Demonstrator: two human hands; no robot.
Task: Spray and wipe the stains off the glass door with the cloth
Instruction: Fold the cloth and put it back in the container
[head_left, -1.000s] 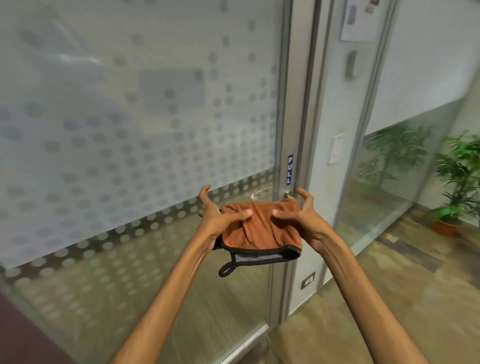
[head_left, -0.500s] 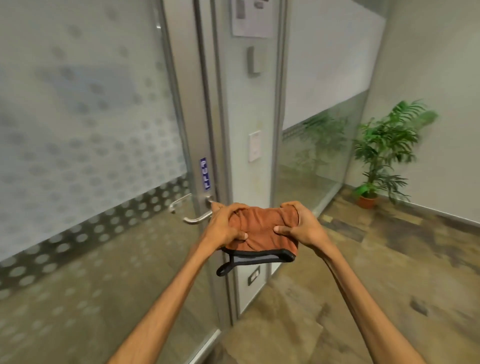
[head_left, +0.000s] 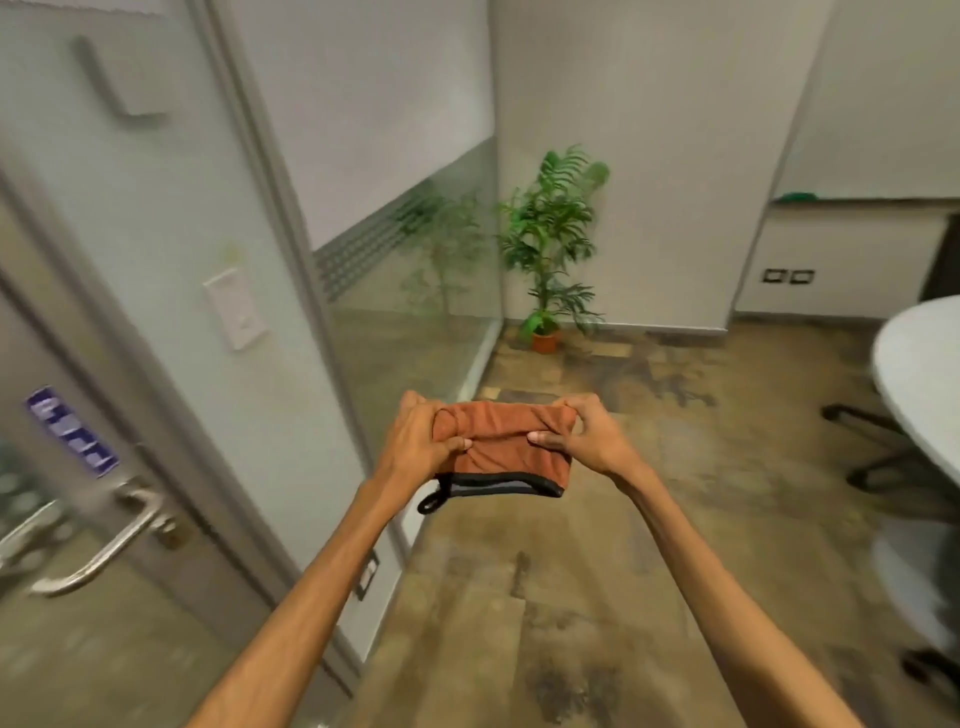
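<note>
— Since a second ago the view swings right; the glass door (head_left: 78, 597) now sits far left.

— Left hand (head_left: 423, 447) and right hand (head_left: 584, 439) both pinch the folded cloth (head_left: 501, 449) (no spray bottle visible). Folding, I'd judge; next, turn back.

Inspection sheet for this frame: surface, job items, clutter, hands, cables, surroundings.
Surface: glass door at far left, blurred; stains cannot be judged.
Job's things: orange cloth folded, black-edged, with a hanging loop; no spray bottle seen.
Clutter: nothing seen.
Grippers: left hand and right hand both grip the cloth, held in the air away from the door.
Cables: nothing seen.
Surroundings: metal door handle, blue sticker, wall switch, potted plant in the corner, white table at right, floor patchy brown.
</note>
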